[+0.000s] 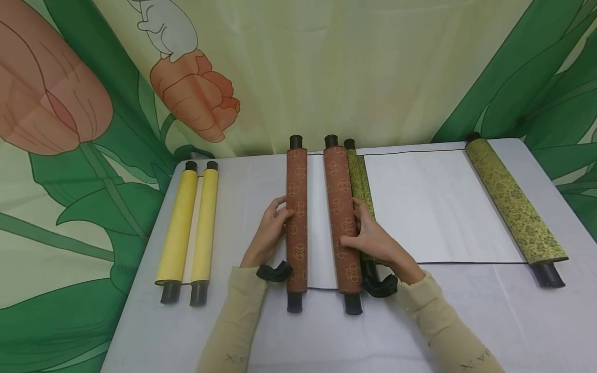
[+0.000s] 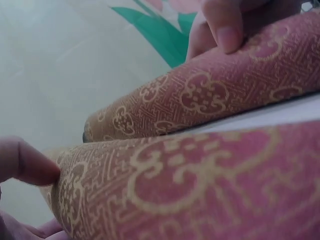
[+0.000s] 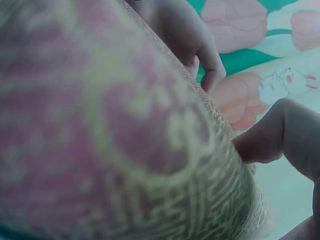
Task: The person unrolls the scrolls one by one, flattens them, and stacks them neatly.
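Observation:
A reddish-brown scroll with gold flower patterns stands partly unrolled in the middle of the table, white paper (image 1: 322, 223) showing between its two rolls. My left hand (image 1: 268, 233) grips the left roll (image 1: 297, 181), thumb on top and fingers at its outer side. Around the right roll (image 1: 333, 181), my right hand (image 1: 375, 238) holds with its thumb across the top. The left wrist view has the near roll (image 2: 175, 185) up close, the right hand's thumb (image 2: 227, 32) pressing the far one. In the right wrist view the patterned roll (image 3: 135, 130) is large and blurred.
To the right lies a wide-open green-gold scroll (image 1: 513, 202) with white paper; its left roll (image 1: 359, 176) sits right beside the reddish-brown one. A yellow scroll (image 1: 179, 228), nearly rolled up, lies at the left. Behind the white-covered table (image 1: 252, 176) hangs a printed curtain (image 1: 354, 67).

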`<move>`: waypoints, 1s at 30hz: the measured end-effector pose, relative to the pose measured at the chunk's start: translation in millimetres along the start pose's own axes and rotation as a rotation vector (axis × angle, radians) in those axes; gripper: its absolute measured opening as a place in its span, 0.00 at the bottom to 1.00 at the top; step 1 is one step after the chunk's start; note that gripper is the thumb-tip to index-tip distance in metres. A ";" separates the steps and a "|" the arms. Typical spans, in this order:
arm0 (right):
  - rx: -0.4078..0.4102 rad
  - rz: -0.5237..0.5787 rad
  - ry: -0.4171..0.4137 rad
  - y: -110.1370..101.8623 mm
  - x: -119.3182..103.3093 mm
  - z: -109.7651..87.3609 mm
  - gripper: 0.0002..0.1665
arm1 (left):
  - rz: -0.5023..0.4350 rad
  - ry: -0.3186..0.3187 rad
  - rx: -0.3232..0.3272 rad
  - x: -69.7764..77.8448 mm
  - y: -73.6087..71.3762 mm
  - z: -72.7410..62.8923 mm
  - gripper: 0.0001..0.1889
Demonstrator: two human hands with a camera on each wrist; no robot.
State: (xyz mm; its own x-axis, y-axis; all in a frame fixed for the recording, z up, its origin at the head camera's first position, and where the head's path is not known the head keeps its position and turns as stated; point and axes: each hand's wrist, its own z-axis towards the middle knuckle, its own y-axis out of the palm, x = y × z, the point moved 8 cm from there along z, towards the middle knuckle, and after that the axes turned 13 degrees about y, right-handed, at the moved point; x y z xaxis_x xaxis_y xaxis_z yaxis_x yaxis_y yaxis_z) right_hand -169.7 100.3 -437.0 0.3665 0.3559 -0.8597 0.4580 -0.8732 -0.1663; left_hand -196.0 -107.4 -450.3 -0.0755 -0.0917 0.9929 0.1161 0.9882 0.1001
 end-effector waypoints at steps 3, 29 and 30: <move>-0.004 0.007 -0.010 -0.5 0.3 -0.3 0.63 | 0.014 0.005 -0.010 0.2 1.7 -0.3 0.29; 0.004 0.127 -0.022 -4.7 0.7 -1.2 0.55 | -0.032 -0.024 -0.011 5.7 -4.5 -3.8 0.28; -0.002 0.133 -0.026 -5.6 0.9 -1.5 0.54 | -0.039 -0.025 -0.014 5.3 -5.0 -3.5 0.28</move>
State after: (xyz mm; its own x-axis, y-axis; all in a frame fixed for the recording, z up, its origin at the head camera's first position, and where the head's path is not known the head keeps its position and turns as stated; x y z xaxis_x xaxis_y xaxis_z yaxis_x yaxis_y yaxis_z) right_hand -170.7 106.1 -436.2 0.4033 0.2286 -0.8861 0.4085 -0.9114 -0.0492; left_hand -193.5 -113.3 -445.4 -0.1045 -0.1270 0.9864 0.1264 0.9821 0.1398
